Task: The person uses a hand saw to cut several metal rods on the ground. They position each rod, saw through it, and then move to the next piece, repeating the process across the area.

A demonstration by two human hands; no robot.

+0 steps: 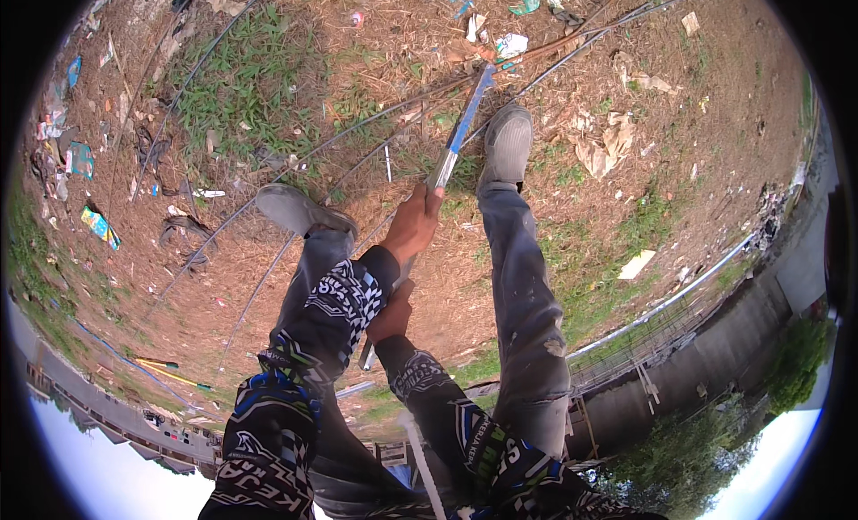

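Note:
A long metal bar [463, 127], blue toward its far end and bare grey lower down, slants between my legs. My left hand [414, 223] is wrapped round its middle. Nearer to me, my right hand [393, 313] grips the same bar close to its lower end, with the fingers partly hidden. At the far end the bar meets or overlaps thin metal rods [420, 100] lying across the ground; whether it is hooked on them I cannot tell. A rusty reddish rod [556, 48] runs beside them toward the upper right.
My grey shoes [509, 145] stand either side of the bar, with rods close by. Green weeds [259, 91] grow at the upper left. Litter, including a crumpled brown paper [606, 146], lies about. A pale pipe [661, 301] and a concrete wall [715, 364] are on the right.

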